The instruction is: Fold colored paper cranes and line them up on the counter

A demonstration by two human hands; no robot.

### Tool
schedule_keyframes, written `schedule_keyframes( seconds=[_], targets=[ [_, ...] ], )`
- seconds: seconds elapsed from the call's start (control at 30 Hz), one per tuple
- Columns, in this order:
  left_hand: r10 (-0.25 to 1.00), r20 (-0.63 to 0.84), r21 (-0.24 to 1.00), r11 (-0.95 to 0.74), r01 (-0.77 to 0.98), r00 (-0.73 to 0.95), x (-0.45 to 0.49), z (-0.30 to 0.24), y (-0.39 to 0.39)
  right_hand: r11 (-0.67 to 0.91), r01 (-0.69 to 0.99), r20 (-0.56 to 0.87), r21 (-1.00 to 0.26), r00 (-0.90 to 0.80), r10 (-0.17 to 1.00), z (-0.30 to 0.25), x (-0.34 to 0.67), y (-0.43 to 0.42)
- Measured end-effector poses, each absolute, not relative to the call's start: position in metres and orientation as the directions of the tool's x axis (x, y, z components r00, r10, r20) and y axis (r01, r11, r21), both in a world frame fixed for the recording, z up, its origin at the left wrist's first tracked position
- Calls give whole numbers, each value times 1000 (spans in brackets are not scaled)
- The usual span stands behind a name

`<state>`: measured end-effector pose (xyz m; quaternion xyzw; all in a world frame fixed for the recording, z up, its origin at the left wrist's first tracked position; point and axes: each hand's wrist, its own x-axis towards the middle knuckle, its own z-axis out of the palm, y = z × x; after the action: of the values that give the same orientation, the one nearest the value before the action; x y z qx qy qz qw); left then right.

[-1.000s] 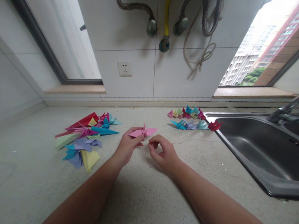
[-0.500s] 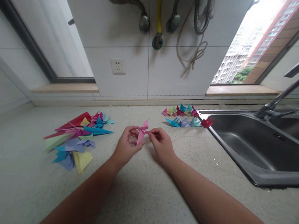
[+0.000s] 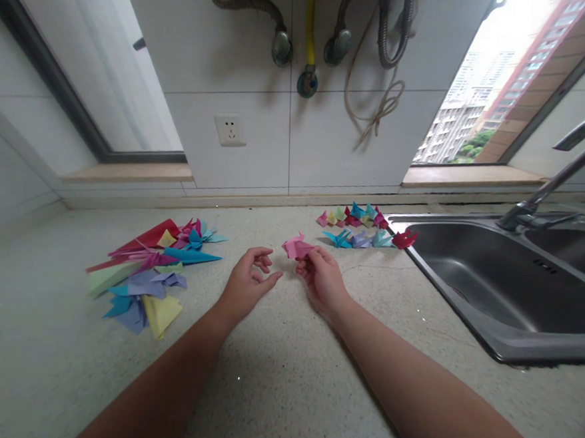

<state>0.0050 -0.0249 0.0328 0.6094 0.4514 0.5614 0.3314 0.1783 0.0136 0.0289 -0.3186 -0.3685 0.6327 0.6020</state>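
Note:
A small pink origami crane (image 3: 296, 246) is pinched in the fingers of my right hand (image 3: 322, 274), a little above the speckled countertop (image 3: 281, 378). Just left of it, my left hand (image 3: 249, 281) has its thumb and fingers apart and holds nothing. Beyond my right hand stand two rows of small folded paper cranes; the front row includes a blue crane (image 3: 340, 239), a lavender one (image 3: 362, 240) and a red one (image 3: 404, 239) at its right end. My fingers hide part of the pink crane.
To the left lies a loose pile of folded paper pieces (image 3: 142, 282) in several colours. A steel sink (image 3: 498, 287) with a tap (image 3: 523, 212) takes up the right side. The tiled wall, with a socket (image 3: 230, 130) and hoses, rises behind the counter.
My left hand has let go of the pink crane, and its fingers have come apart. The crane has moved slightly right and turned in my right hand.

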Motion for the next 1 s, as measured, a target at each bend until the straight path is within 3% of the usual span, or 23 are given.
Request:
schedule_keyframes(
  seconds=[0.13, 0.4, 0.57, 0.87, 1.0],
  targets=[
    [895, 446, 865, -427, 264, -13, 7, 37, -30, 72, -436, 95, -897, -32, 995, 26, 177, 14],
    [854, 519, 789, -485, 376, 12, 5, 42, -29, 36, -342, 83, -939, -124, 989, 25, 171, 6],
    [851, 525, 751, -469, 465, 11, 4, 41, -26, 158, -200, 192, -967, -165, 967, 22, 170, 2],
    [904, 414, 827, -327, 458, -103, 3, 35, -22, 332, 94, 312, -939, -178, 933, 20, 172, -3],
    [954, 241, 935, -180, 306, -178, 1, 29, -15, 407, 186, 365, -894, -223, 904, 25, 173, -9]
  ],
)
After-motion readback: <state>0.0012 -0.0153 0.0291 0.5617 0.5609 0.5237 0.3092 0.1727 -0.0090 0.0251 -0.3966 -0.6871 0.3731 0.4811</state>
